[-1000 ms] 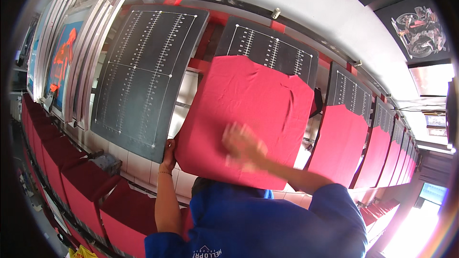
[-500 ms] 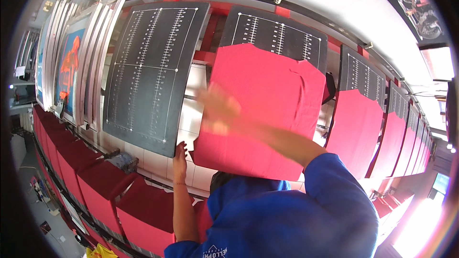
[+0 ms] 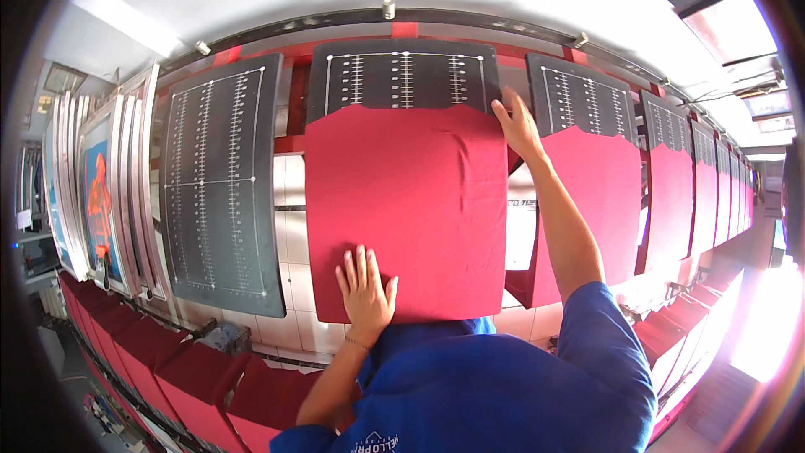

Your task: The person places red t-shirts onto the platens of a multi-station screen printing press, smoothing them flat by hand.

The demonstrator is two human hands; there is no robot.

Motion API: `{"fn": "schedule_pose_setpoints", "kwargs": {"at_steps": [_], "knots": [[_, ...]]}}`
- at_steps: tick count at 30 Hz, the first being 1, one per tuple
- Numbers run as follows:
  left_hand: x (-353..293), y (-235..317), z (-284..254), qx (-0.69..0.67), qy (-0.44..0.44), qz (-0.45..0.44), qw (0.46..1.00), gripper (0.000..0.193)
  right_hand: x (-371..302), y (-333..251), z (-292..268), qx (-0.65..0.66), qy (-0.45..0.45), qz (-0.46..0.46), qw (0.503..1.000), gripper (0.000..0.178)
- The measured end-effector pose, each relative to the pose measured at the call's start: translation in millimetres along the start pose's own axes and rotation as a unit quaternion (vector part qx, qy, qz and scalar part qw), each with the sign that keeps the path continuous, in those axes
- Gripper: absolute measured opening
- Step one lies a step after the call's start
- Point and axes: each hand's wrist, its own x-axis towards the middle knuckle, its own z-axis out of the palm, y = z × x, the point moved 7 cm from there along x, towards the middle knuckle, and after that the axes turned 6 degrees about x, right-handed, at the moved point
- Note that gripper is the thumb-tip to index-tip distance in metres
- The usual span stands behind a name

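Observation:
A red cut fabric panel [image 3: 398,193] is spread over the black ruled board [image 3: 377,67] in front of me, leaving the board's far end bare. My left hand [image 3: 367,292] lies flat on the panel near its near left corner, fingers spread. At the far right corner of the panel, my right hand [image 3: 520,127] is at the edge with its fingers stretched out and slightly blurred; whether it touches the cloth I cannot tell. A few wrinkles run down the panel's right side, and the rest looks mostly smooth.
A bare black board [image 3: 222,184] stands to the left, beside upright framed screens [image 3: 101,193]. Rightward runs a row of boards with red panels [image 3: 591,210]. Behind them passes a dark rail [image 3: 319,27]. More red-covered boards [image 3: 201,377] line the near left.
My right hand has swept from the panel's left edge to its far right corner. My left hand has come from the gap beside the board onto the cloth. The view has turned.

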Motion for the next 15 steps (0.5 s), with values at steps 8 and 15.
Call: {"fn": "schedule_pose_setpoints", "kwargs": {"at_steps": [8, 15], "knots": [[147, 79, -1, -0.019, 0.039, 0.138, 0.989, 0.077, -19, 18, -6, -0.136, -0.264, 0.116, 0.948, 0.046], [184, 105, -3, -0.013, 0.042, 0.132, 0.990, 0.075, -73, -109, -72, -0.079, -0.063, -0.189, 0.977, 0.019]]}}
